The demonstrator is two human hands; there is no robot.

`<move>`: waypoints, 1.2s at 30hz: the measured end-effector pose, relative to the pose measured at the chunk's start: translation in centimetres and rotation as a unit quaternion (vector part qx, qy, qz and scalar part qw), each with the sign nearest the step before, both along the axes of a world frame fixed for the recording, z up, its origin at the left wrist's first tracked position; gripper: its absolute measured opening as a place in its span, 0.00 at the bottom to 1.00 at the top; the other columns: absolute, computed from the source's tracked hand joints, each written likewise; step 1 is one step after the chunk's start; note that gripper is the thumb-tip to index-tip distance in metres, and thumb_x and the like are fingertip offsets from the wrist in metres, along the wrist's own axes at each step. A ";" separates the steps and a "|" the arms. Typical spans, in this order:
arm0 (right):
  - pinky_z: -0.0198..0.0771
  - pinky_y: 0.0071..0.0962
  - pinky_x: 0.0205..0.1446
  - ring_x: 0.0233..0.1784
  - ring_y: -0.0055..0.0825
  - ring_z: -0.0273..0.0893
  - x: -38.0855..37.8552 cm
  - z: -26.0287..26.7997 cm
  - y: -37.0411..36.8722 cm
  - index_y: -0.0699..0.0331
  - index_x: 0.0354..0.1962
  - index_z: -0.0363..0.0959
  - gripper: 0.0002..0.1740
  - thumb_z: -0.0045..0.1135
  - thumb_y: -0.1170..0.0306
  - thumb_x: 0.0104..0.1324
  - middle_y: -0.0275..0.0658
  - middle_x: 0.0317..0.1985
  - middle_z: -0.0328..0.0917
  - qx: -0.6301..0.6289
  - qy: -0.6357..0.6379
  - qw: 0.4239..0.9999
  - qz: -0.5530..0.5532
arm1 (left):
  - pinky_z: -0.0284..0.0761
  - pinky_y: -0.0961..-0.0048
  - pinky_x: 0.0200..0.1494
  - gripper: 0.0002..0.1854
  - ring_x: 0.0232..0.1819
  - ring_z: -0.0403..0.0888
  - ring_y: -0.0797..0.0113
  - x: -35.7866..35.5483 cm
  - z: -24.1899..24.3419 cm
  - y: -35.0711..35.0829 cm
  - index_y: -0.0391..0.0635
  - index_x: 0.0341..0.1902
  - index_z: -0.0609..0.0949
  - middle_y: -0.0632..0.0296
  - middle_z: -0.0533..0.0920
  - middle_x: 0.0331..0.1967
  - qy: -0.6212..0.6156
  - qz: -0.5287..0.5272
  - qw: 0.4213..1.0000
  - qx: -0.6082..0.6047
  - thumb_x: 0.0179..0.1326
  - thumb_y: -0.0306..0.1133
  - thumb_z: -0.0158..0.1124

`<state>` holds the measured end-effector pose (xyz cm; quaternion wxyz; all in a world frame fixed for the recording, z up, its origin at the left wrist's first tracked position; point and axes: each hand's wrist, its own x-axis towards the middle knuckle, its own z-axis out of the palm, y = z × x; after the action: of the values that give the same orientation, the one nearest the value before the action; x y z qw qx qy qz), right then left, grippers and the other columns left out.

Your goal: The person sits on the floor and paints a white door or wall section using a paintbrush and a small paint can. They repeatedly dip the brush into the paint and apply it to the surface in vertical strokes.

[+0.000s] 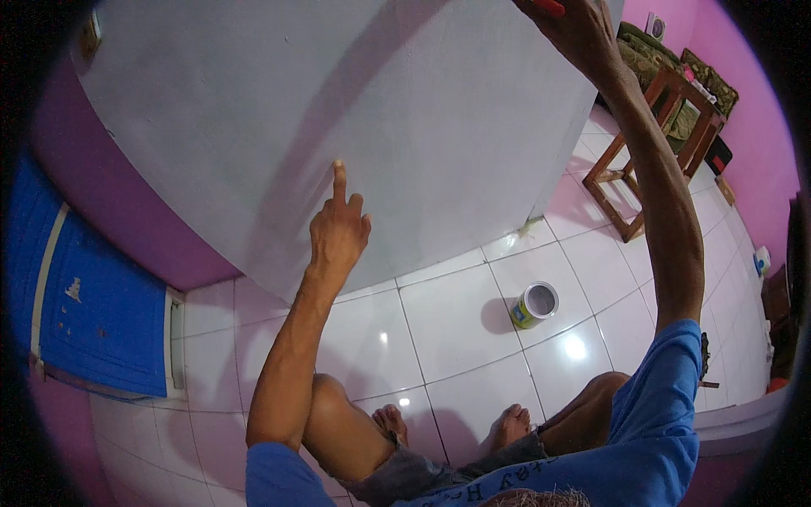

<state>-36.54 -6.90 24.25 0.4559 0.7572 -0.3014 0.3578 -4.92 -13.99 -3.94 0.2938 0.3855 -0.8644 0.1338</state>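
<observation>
My left hand (pixel 340 222) is raised before a grey painted wall (pixel 431 146), its index finger stretched out and the other fingers curled; it holds nothing. At the top edge of the picture my right hand (pixel 573 22) is closed around a red handle (pixel 550 7); the rest of that tool lies outside the view. An open paint can (pixel 535 304) with grey contents and a green and blue label stands on the white floor tiles, in front of my feet and to the right.
A wooden stool or frame (pixel 611 180) stands beyond the wall's right edge, near patterned cushions (pixel 640 57). At left are a blue door (pixel 101 310) and a purple wall (pixel 139 215). A small box-like object (pixel 725 190) lies by the pink wall (pixel 760 139).
</observation>
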 end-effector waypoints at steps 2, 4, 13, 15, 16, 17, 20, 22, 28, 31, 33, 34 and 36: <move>0.85 0.32 0.40 0.42 0.32 0.86 -0.3 -1.7 -1.5 0.59 0.48 0.83 0.12 0.65 0.72 0.67 0.40 0.44 0.87 -0.013 0.004 1.000 0.025 | 0.84 0.62 0.39 0.16 0.42 0.85 0.55 0.5 0.8 0.6 0.38 0.46 0.81 0.40 0.51 0.79 -0.024 0.038 0.996 0.076 0.59 0.32 0.73; 0.85 0.31 0.51 0.49 0.34 0.86 -1.7 -4.8 -1.9 0.50 0.52 0.82 0.19 0.67 0.74 0.63 0.33 0.51 0.86 -0.015 0.050 0.997 -0.048 | 0.86 0.59 0.45 0.18 0.49 0.87 0.51 0.2 1.6 1.1 0.39 0.52 0.82 0.43 0.50 0.81 -0.033 0.054 0.991 0.121 0.61 0.33 0.72; 0.86 0.29 0.52 0.54 0.31 0.82 0.6 -17.1 -0.7 0.48 0.56 0.79 0.27 0.70 0.74 0.58 0.30 0.53 0.84 0.268 0.078 0.950 -0.140 | 0.86 0.58 0.46 0.20 0.52 0.86 0.49 -0.2 1.9 0.9 0.39 0.54 0.82 0.44 0.49 0.81 -0.036 0.067 0.987 0.143 0.61 0.33 0.72; 0.85 0.32 0.51 0.51 0.33 0.84 0.4 -14.6 -1.2 0.49 0.52 0.81 0.19 0.67 0.71 0.63 0.32 0.51 0.85 0.269 0.063 0.957 -0.092 | 0.85 0.58 0.45 0.19 0.51 0.86 0.49 -0.6 1.8 0.9 0.39 0.54 0.82 0.45 0.48 0.81 -0.033 0.063 0.987 0.142 0.61 0.34 0.72; 0.84 0.33 0.49 0.49 0.34 0.84 0.7 -13.0 -1.8 0.51 0.50 0.82 0.13 0.63 0.67 0.67 0.34 0.49 0.85 0.246 0.056 0.965 -0.068 | 0.85 0.59 0.45 0.19 0.50 0.86 0.50 -0.3 1.6 0.8 0.39 0.53 0.82 0.45 0.48 0.81 -0.036 0.062 0.988 0.137 0.61 0.34 0.72; 0.84 0.34 0.48 0.47 0.35 0.85 1.0 -10.8 -1.9 0.52 0.49 0.83 0.12 0.62 0.66 0.68 0.34 0.47 0.85 0.230 0.054 0.970 -0.057 | 0.85 0.59 0.44 0.19 0.49 0.86 0.50 -0.1 1.4 0.7 0.39 0.53 0.82 0.45 0.48 0.82 -0.037 0.060 0.989 0.132 0.62 0.34 0.72; 0.85 0.31 0.49 0.49 0.33 0.85 0.8 -5.2 -3.5 0.53 0.50 0.82 0.15 0.65 0.69 0.65 0.32 0.49 0.85 0.174 0.036 0.984 -0.018 | 0.85 0.59 0.44 0.18 0.48 0.87 0.52 0.1 1.9 0.9 0.40 0.53 0.81 0.45 0.47 0.82 -0.046 0.073 0.985 0.149 0.63 0.35 0.71; 0.86 0.28 0.38 0.42 0.30 0.86 3.7 -2.2 -3.1 0.57 0.49 0.84 0.14 0.66 0.73 0.65 0.39 0.45 0.87 0.164 -0.019 0.986 -0.010 | 0.85 0.60 0.44 0.18 0.48 0.87 0.53 1.2 2.2 1.1 0.40 0.53 0.81 0.45 0.47 0.82 -0.059 0.095 0.980 0.162 0.63 0.36 0.70; 0.86 0.28 0.36 0.41 0.29 0.86 2.9 -5.4 -4.2 0.59 0.47 0.83 0.12 0.65 0.75 0.65 0.39 0.42 0.87 -0.022 0.056 0.998 -0.027 | 0.85 0.59 0.43 0.16 0.48 0.87 0.52 0.8 1.4 0.8 0.40 0.51 0.81 0.45 0.49 0.81 -0.047 0.064 0.989 0.123 0.63 0.34 0.70; 0.85 0.28 0.46 0.52 0.31 0.82 2.5 -8.8 -2.6 0.52 0.55 0.80 0.21 0.66 0.69 0.63 0.32 0.53 0.83 0.035 0.118 0.989 -0.083 | 0.85 0.59 0.44 0.15 0.47 0.87 0.51 0.4 1.4 0.7 0.39 0.49 0.81 0.44 0.50 0.80 -0.027 0.041 0.992 0.118 0.62 0.33 0.70; 0.86 0.27 0.46 0.53 0.29 0.81 2.4 -13.6 -2.8 0.51 0.57 0.78 0.27 0.68 0.71 0.59 0.30 0.56 0.82 0.067 0.135 0.985 -0.089 | 0.85 0.58 0.44 0.15 0.46 0.87 0.51 0.0 1.8 0.6 0.39 0.49 0.81 0.43 0.50 0.80 -0.025 0.043 0.989 0.137 0.61 0.33 0.71; 0.87 0.28 0.46 0.52 0.29 0.82 3.1 -15.2 -2.6 0.51 0.57 0.78 0.28 0.70 0.73 0.58 0.30 0.56 0.82 0.107 0.127 0.983 -0.075 | 0.85 0.58 0.44 0.15 0.45 0.87 0.51 0.2 1.8 0.7 0.39 0.49 0.81 0.43 0.50 0.80 -0.027 0.049 0.989 0.134 0.61 0.33 0.71; 0.87 0.28 0.46 0.50 0.30 0.82 3.6 -17.6 -1.8 0.50 0.55 0.79 0.24 0.69 0.72 0.59 0.31 0.53 0.84 0.200 0.124 0.967 -0.100 | 0.86 0.58 0.45 0.15 0.45 0.87 0.51 -0.1 1.9 0.7 0.39 0.48 0.81 0.43 0.50 0.80 -0.025 0.049 0.990 0.126 0.61 0.33 0.71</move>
<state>-32.96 -8.67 6.69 0.3626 0.8372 -0.3823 0.1463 -4.98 -13.31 -2.06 0.2144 0.4578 -0.8615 0.0472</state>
